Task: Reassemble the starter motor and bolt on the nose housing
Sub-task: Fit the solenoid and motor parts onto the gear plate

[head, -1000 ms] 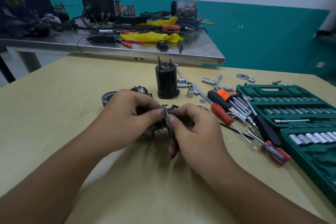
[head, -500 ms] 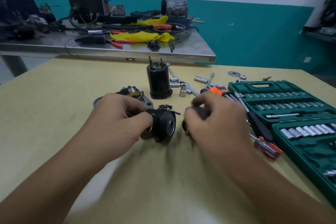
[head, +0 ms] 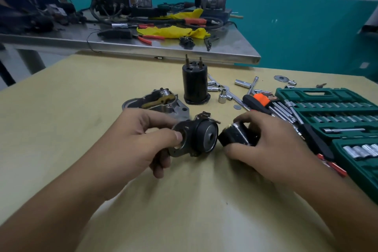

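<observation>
My left hand [head: 135,141] grips a black motor section with a metal flange [head: 201,138], held on its side just above the yellow table, its open end facing right. My right hand [head: 263,139] grips a second black cylindrical part [head: 235,135] right beside that open end; the two parts are almost touching. The grey nose housing [head: 163,104] with a brass-coloured lever lies on the table behind my left hand. A black cylindrical can [head: 195,86] with two studs on top stands upright further back.
Loose sockets, a ratchet, hex keys and screwdrivers [head: 261,102] lie right of the can. A green socket set case [head: 335,116] lies open at the right edge. A steel bench [head: 155,47] with cables, pliers and yellow cloth stands behind the table.
My right hand let go of the small piece it worked on with the left, reached right, and now holds a black cylindrical part beside the motor section. My left hand turned the section on its side.
</observation>
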